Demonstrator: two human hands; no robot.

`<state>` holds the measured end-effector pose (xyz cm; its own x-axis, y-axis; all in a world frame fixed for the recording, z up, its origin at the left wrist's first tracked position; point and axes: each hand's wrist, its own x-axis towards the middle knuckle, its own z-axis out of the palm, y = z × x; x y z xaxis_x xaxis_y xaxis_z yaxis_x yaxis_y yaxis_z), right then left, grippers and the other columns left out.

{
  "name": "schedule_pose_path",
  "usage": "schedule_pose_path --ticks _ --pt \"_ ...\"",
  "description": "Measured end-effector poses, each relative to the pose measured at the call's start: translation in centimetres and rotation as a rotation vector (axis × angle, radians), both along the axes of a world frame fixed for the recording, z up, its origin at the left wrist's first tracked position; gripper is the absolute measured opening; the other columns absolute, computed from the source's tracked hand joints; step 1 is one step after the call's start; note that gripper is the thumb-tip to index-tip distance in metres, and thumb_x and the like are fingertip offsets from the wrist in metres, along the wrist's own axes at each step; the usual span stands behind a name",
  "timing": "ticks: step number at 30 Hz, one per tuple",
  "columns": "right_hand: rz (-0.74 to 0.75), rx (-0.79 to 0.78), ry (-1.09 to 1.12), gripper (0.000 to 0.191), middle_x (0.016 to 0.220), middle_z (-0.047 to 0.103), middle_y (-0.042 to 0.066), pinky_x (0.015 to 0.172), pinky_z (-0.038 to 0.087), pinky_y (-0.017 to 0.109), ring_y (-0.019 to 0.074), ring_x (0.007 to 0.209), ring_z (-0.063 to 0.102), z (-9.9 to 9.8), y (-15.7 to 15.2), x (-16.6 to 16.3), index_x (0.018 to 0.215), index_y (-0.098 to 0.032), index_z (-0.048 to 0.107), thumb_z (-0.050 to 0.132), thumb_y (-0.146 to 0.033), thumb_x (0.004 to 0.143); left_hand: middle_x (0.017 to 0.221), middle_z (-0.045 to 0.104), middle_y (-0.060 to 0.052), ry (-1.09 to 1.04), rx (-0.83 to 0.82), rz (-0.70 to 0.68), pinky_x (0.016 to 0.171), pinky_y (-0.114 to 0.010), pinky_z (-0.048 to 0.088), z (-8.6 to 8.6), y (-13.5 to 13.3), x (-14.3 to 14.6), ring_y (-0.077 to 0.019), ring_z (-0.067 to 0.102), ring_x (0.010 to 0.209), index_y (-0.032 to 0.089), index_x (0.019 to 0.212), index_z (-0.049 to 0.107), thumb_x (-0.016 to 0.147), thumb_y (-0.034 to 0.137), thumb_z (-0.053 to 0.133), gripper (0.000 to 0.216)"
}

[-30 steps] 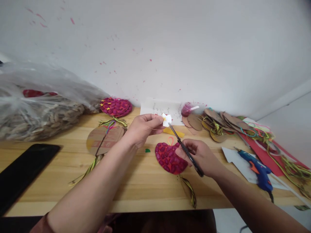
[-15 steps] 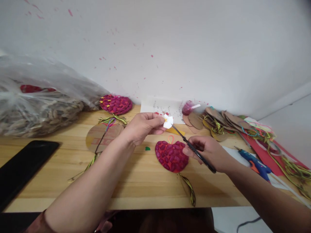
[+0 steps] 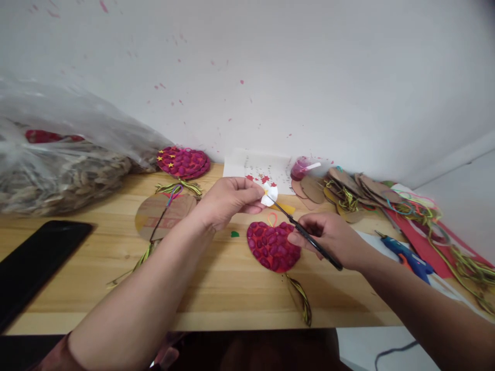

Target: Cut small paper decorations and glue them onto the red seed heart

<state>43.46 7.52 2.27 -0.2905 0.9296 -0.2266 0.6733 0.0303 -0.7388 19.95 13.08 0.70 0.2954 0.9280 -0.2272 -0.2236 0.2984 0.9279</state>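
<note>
My left hand (image 3: pixel 235 198) is closed, its thumb and fingertips pinching a small white paper piece (image 3: pixel 271 192) with a touch of yellow near the fingers. Black scissors (image 3: pixel 309 236), seen nearly edge-on, are gripped in my right hand (image 3: pixel 330 234). Their thin blades meet the lower right edge of the white piece; whether they stand apart is too fine to tell. Under the hands lies an apple-shaped ornament (image 3: pixel 273 247) covered in magenta pieces, with an orange loop above and a dark yellow-green tassel (image 3: pixel 303 304) below. A green scrap (image 3: pixel 234 234) rests to its left.
Left are a black phone-like slab (image 3: pixel 38 268), a plastic bag (image 3: pixel 69 180) of brown pieces and a cardboard disc (image 3: pixel 162 211). Magenta ornaments (image 3: pixel 185 162) and a cup (image 3: pixel 301 168) stand near the wall. Cardboard shapes (image 3: pixel 346 186) and a blue glue gun (image 3: pixel 406 257) lie right.
The white paper piece has turned slightly in my left fingers, with the scissor tips still at its edge. The whole view has shifted a little. Both hands keep their grips.
</note>
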Motion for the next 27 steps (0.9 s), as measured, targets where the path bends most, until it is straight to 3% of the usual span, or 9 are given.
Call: schedule_pose_path --ticks 21,27 --pt "-0.035 -0.043 0.043 0.035 0.053 0.046 -0.005 0.044 0.028 0.024 0.0094 0.046 0.040 -0.84 -0.02 -0.32 0.064 -0.019 0.057 0.075 -0.046 0.075 0.072 0.073 -0.006 -0.027 -0.005 0.025 0.061 -0.019 0.056 0.05 -0.06 0.16 -0.0092 0.066 0.059 0.011 0.074 0.070 0.075 0.016 0.075 0.007" --pt "-0.033 0.001 -0.018 0.040 0.055 0.040 -0.006 0.046 0.026 0.023 0.0086 0.050 0.036 -0.87 -0.05 -0.20 0.061 -0.018 0.051 0.075 -0.047 0.075 0.068 0.071 -0.004 -0.007 0.006 0.044 0.058 -0.018 0.055 0.50 -0.34 0.33 -0.0087 0.065 0.056 0.011 0.071 0.068 0.076 0.012 0.074 0.008"
